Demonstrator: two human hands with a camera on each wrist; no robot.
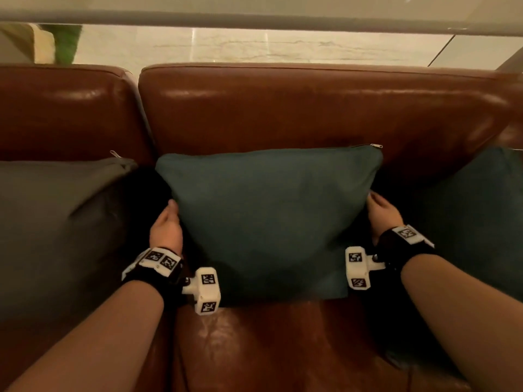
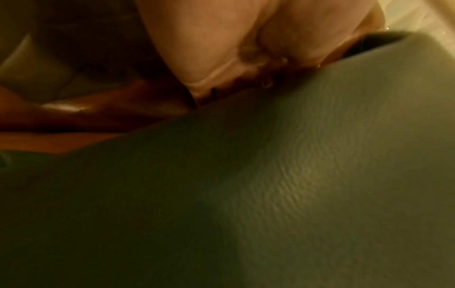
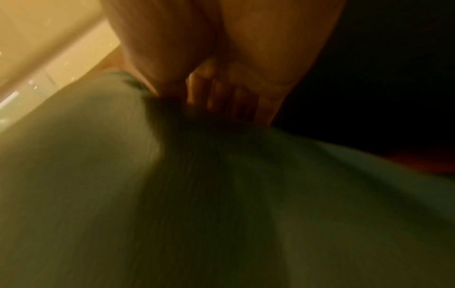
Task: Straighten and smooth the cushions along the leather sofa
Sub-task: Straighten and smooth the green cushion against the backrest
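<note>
A dark teal cushion (image 1: 266, 216) leans upright against the backrest (image 1: 311, 108) of the brown leather sofa, zip pull at its top right corner. My left hand (image 1: 167, 223) grips its left edge, thumb on the front face and fingers tucked behind. My right hand (image 1: 382, 210) grips the right edge the same way. In the left wrist view the left hand (image 2: 221, 48) curls over the cushion (image 2: 270, 194) fabric. In the right wrist view the right hand (image 3: 221, 68) has its fingers bent into the cushion (image 3: 221, 214) edge.
A grey cushion (image 1: 56, 222) leans on the neighbouring backrest to the left. Another teal cushion (image 1: 486, 207) stands at the right. Bare shiny leather seat (image 1: 268, 349) lies in front of the middle cushion. Behind the sofa runs a pale wall and ledge.
</note>
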